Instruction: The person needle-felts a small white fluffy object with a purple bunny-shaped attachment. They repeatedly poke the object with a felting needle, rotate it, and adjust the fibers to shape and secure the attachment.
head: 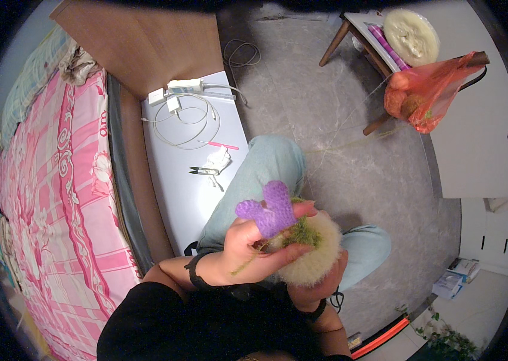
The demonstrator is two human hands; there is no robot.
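My left hand (249, 257) grips a purple crocheted piece (274, 216) with two rounded lobes, and a tuft of green fuzzy yarn (306, 232) lies between its thumb and fingers. Right against that tuft is a fluffy cream yarn piece (312, 270), which my right hand (310, 293) holds from below and behind; most of its fingers are hidden. A short green yarn tail (245, 264) hangs across my left palm. Thin yarn strands (348, 146) run over the floor toward a translucent red plastic bag (425, 99) holding balls of yarn.
On the white surface (177, 198) at my left lie black-tipped thread snips (204, 171), a pink-handled crochet hook (222, 145), crumpled tissue (218, 159), cables (186, 144) and a power strip (185, 85). The bag hangs on a wooden-legged chair (337, 43) bearing a wrapped cream roll (412, 38). A bed (46, 194) stands farther left.
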